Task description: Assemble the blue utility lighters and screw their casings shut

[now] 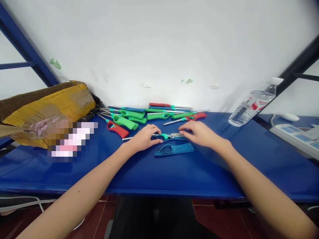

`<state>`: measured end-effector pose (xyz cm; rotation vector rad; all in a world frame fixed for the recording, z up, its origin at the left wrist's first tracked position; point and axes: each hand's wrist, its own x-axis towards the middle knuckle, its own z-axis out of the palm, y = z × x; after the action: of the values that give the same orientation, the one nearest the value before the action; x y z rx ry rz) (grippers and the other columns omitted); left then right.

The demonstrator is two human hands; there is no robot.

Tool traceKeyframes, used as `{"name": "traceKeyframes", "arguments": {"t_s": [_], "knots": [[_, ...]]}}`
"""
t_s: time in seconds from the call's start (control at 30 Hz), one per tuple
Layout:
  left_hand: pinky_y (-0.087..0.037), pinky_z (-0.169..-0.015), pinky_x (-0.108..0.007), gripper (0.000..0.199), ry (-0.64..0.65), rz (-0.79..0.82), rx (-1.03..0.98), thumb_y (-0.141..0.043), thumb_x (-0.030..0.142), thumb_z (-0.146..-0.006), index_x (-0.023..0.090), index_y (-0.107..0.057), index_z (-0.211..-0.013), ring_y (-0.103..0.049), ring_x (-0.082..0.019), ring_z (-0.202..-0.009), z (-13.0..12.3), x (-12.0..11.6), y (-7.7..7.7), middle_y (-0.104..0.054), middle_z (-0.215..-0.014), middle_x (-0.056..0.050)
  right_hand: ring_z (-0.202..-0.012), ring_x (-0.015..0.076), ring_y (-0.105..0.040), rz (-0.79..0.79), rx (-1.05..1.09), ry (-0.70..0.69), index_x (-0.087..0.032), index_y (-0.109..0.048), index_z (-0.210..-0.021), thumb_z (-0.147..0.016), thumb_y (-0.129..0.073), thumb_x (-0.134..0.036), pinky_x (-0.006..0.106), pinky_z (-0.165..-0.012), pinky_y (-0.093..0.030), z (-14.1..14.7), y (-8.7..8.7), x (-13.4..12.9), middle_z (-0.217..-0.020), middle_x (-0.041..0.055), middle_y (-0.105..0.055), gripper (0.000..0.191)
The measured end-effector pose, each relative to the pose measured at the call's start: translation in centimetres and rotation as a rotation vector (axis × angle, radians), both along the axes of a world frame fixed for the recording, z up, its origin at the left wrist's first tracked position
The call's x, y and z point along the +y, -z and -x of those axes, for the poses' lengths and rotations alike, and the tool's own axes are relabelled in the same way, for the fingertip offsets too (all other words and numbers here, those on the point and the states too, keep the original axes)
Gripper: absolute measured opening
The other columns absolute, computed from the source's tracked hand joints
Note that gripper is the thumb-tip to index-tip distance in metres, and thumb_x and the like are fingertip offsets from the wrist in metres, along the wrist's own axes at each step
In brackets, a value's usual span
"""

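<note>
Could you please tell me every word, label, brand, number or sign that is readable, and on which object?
No text can be read.
Clear plastic bottle, red-and-white label: lettering too blurred.
White plastic device with blue panels: any print too small.
Pink-and-white patch: pixelated.
Blue plastic lighter shell: none visible.

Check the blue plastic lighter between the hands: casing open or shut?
Open: silvery metal parts show inside; a blue plastic half-shell lies separately nearby.

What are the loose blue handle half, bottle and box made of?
Blue handle half: probably plastic, satin, with molded-looking ridges. Bottle: likely plastic, glossy, see-through with ribbed sides. Box: apparently cardboard, matte brown edge beside shiny yellow tape.
</note>
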<state>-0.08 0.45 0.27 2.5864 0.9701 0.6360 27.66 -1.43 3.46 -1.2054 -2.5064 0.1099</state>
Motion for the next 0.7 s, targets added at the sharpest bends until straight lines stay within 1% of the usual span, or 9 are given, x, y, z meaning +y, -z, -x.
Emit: {"name": "traceKeyframes", "arguments": {"t_s": [0.07, 0.17, 0.23, 0.43, 0.57, 0.7], "knots": [[-0.044, -0.096, -0.038, 0.027, 0.001, 0.000, 0.006, -0.067, 0.040, -0.088, 0.019, -0.062, -0.104, -0.056, -0.024, -0.107, 0.0, 0.0, 0.0, -0.063, -0.110, -0.007, -0.100, 0.0257, -0.066, -0.025, 0.029, -0.044, -0.018, -0.072, -0.107, -0.095, -0.053, -0.027, 0.042, -0.090, -0.053, 0.4, 0.3, -0.2, -0.107, 0.0099, -0.073, 0.025], [-0.045, -0.095, -0.038, 0.026, 0.000, -0.003, 0.009, -0.068, 0.039, -0.088, 0.019, -0.062, -0.105, -0.055, -0.024, -0.107, 0.0, -0.1, 0.0, -0.063, -0.110, -0.007, -0.103, 0.0250, -0.065, -0.021, 0.034, -0.123, -0.020, -0.073, -0.109, -0.095, -0.053, -0.028, 0.041, -0.092, -0.053, 1.2, 1.0, -0.5, -0.112, 0.0093, -0.071, 0.026], [-0.045, -0.095, -0.038, 0.026, 0.001, -0.009, 0.013, -0.067, 0.039, -0.088, 0.019, -0.062, -0.105, -0.055, -0.024, -0.107, 0.0, -0.2, 0.0, -0.063, -0.110, -0.007, -0.103, 0.0247, -0.064, -0.011, 0.036, -0.144, -0.021, -0.073, -0.111, -0.096, -0.053, -0.029, 0.040, -0.092, -0.052, 1.6, 1.4, -0.7, -0.113, 0.0091, -0.070, 0.026], [-0.047, -0.093, -0.036, 0.026, -0.009, -0.059, -0.001, -0.069, 0.038, -0.087, 0.019, -0.063, -0.104, -0.057, -0.023, -0.104, 0.0, -0.2, 0.1, -0.062, -0.109, -0.007, -0.101, 0.0241, -0.064, 0.013, 0.090, -0.137, -0.022, -0.074, -0.110, -0.096, -0.053, -0.029, 0.041, -0.090, -0.053, 1.8, 2.3, -0.3, -0.112, 0.0090, -0.070, 0.026], [-0.048, -0.091, -0.036, 0.025, -0.022, -0.113, -0.021, -0.073, 0.038, -0.083, 0.018, -0.064, -0.096, -0.058, -0.023, -0.102, 0.1, 0.0, 0.2, -0.063, -0.107, -0.007, -0.101, 0.0241, -0.064, 0.039, 0.085, -0.133, -0.022, -0.074, -0.110, -0.096, -0.054, -0.030, 0.041, -0.091, -0.053, 1.7, 2.2, -0.2, -0.112, 0.0088, -0.069, 0.026], [-0.049, -0.089, -0.036, 0.025, -0.052, -0.140, -0.012, -0.075, 0.039, -0.081, 0.018, -0.066, -0.091, -0.059, -0.022, -0.099, 0.2, -0.1, 0.1, -0.063, -0.106, -0.007, -0.101, 0.0244, -0.065, 0.048, 0.070, -0.120, -0.023, -0.073, -0.113, -0.095, -0.054, -0.028, 0.041, -0.091, -0.053, 1.8, 1.9, -0.5, -0.115, 0.0088, -0.069, 0.027]]}}
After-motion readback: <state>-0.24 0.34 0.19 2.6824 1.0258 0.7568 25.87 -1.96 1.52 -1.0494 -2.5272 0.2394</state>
